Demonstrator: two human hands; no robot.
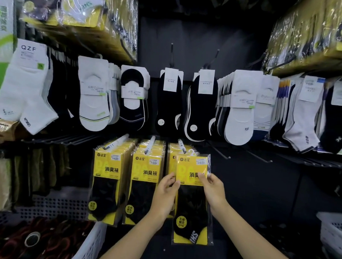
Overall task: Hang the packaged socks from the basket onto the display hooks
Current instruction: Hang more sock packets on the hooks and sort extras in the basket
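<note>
I hold a yellow-and-black packaged sock pack [192, 200] upright in front of the lower display row. My left hand [164, 195] grips its left edge and my right hand [212, 190] pinches its right edge near the yellow card. The pack's white hanger loop sits just at the tip of the third white display hook [182, 145]. Two more hooks [116, 141] to the left carry several identical yellow packs [107, 171]. The white basket [91, 243] stands at the lower left with dark red and black socks inside.
Rows of white and black no-show socks [167, 101] hang above. Bare black hooks [220, 151] stick out to the right of the yellow packs. Another white basket [334, 230] sits at the right edge. Stacked yellow packs fill the top shelves.
</note>
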